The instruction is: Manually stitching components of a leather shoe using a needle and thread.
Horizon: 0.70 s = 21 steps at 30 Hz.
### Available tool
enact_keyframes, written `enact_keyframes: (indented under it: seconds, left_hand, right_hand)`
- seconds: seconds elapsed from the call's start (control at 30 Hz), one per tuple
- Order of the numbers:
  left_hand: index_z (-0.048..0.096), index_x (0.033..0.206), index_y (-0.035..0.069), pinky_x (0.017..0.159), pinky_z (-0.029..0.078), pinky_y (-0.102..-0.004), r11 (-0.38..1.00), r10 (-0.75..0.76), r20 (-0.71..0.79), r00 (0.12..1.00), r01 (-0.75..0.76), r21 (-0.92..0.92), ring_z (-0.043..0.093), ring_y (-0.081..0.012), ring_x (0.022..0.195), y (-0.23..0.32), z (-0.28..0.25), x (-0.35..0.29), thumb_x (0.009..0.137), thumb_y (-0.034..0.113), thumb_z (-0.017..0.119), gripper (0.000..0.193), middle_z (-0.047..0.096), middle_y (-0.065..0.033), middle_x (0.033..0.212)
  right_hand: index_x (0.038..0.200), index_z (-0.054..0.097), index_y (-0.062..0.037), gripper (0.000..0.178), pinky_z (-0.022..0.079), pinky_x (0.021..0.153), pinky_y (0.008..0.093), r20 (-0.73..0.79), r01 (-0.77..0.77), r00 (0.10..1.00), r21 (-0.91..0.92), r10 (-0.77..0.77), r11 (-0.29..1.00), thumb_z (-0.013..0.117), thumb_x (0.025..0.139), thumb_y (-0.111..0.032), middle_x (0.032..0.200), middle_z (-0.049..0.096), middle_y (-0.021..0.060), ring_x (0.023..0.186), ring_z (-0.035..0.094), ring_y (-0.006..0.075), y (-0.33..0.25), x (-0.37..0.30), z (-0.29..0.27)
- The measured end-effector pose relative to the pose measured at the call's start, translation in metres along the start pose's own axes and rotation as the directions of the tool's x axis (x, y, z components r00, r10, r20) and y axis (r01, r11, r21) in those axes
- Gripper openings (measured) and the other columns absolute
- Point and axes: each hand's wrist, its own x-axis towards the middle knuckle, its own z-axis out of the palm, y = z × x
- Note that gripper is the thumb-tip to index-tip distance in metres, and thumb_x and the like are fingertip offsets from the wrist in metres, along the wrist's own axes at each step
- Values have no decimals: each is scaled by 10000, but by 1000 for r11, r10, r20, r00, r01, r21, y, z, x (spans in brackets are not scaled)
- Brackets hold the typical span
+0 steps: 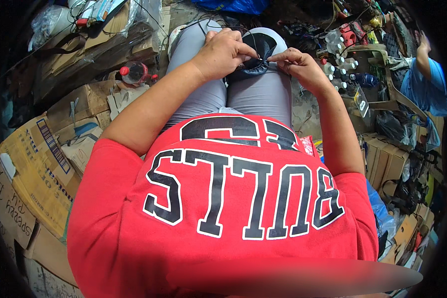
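Note:
A black shoe-like piece (pixel 251 73) with a rounded, gathered front rests on my grey-trousered thighs, a pale area showing behind it. Over it my left hand (pixel 223 53) is closed in a pinch, seemingly on a thin dark cord (pixel 251 41) that loops up past the fingers. My right hand (pixel 297 65) pinches at the piece's right edge, its fingertips close to those of the left. Whatever lies between the right fingertips is too small to make out.
Cardboard boxes (pixel 37 171) crowd the left side. A red-capped bottle (pixel 134 73) lies beyond my left forearm. Several small bottles (pixel 340 62) stand on the right, near a wooden frame (pixel 400 97). Another person's arm (pixel 423 54) and blue clothing show at far right.

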Motion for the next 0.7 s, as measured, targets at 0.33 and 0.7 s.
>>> enact_keyframes:
  seconds: [0.33,0.7]
  left_hand:
    - [718,905,124,674,446,-285,915,-102,223,969,180,-360,550,-172,768,-15,12,20,760,65,686,160,546,-52,752]
    - [685,956,63,701,487,-275,662,-227,293,929,368,-653,632,-157,744,-13,20,10,761,107,682,199,670,-67,796]
  right_hand:
    - [1024,707,-90,219,433,734,222,17,27,999,13,-27,1000,615,835,-30,884,546,6,810,520,86,0,3,1]
    - [1062,681,-51,235,453,709,186,-95,-5,995,258,31,966,660,828,-48,838,639,-16,763,550,43,2,-7,19]
